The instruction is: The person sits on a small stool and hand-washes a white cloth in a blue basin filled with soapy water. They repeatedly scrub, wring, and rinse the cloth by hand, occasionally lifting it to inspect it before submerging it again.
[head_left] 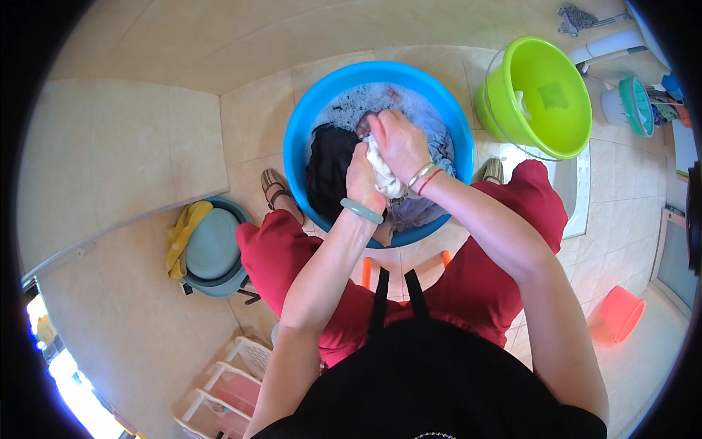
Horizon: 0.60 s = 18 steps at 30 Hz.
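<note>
Between my knees stands a large blue basin [295, 121] holding sudsy water and clothes. Over its middle, my left hand [360, 175] and my right hand [398, 143] are both closed around a bunched white cloth [382, 170], the right one a little farther out. What kind of garment it is, I cannot tell. Black clothing [330, 164] lies in the basin to the left of my hands. Grey-blue clothing [439, 143] fills the right side. White foam [351, 102] floats at the far side.
A lime-green bucket [541, 139] with a wire handle stands at the far right. Folded basins [212, 245] with a yellow cloth [186, 230] lean at the left. A white rack [219, 380] is near my left side; a red-orange bucket [623, 314] sits right.
</note>
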{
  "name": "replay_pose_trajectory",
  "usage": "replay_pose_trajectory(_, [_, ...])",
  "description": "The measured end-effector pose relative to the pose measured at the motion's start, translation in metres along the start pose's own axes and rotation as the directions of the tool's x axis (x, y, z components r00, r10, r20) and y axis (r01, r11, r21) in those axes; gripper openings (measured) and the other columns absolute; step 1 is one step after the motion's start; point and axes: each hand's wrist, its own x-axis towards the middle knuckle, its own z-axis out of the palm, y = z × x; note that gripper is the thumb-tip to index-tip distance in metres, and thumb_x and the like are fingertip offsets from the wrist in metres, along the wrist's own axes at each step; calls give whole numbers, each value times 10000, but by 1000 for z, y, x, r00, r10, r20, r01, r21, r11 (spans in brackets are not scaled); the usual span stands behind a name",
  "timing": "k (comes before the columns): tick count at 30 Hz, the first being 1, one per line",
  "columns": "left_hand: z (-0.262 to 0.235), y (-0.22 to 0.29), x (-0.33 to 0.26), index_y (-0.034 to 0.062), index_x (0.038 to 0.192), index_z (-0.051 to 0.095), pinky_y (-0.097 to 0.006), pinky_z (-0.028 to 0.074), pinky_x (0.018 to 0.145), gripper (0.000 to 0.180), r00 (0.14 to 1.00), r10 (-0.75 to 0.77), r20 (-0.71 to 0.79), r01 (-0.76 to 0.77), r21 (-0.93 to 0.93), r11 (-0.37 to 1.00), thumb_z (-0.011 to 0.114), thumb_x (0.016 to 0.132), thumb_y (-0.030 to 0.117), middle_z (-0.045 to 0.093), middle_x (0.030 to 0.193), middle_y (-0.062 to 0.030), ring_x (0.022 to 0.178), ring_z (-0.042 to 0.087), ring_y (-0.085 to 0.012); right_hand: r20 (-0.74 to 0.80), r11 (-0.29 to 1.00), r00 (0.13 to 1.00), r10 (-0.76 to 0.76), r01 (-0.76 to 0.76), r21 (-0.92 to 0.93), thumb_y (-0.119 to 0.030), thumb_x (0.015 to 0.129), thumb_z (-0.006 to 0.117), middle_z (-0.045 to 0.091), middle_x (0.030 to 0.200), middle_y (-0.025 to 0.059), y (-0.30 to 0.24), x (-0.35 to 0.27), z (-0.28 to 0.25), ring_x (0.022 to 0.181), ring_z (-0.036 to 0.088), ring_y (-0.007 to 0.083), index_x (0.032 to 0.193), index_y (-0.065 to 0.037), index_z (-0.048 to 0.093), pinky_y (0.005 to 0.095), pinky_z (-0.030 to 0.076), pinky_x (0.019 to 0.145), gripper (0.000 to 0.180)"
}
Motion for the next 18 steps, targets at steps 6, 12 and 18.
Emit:
replay_pose_trajectory(6, [-34, 36, 4, 162, 774, 542, -324, 501, 632, 168, 891, -2, 454, 12, -20, 1000, 501, 871, 292, 542, 650, 5, 744, 614, -152, 39, 931, 945, -324, 312, 189, -242, 852, 586, 495, 808, 104, -64, -47, -22, 611, 586, 266, 788, -85, 540, 373, 482, 473, 176])
replay_pose_trajectory(12, [42, 2, -33, 86, 994, 600, -320, 499, 799, 247, 996, 42, -80, -21, 243, 970, 472, 945, 292, 654, 884, -28, 843, 627, -185, 125, 976, 980, 154, -171, 138, -325, 899, 506, 632, 744, 171, 43, 12, -4, 663, 594, 326, 759, -57, 587, 408, 466, 614, 313])
replay_pose_trajectory(18, [6, 41, -24, 14, 1226, 468, -352, 467, 893, 525, 842, 388, 375, -519, 761, 389, 553, 906, 421, 570, 1170, -120, 1035, 595, -239, 629, 449, 764, 147, -618, 645, -391, 927, 547, 586, 943, 4, 37, 48, -45, 921, 551, 100, 1006, -61, 591, 276, 435, 834, 342])
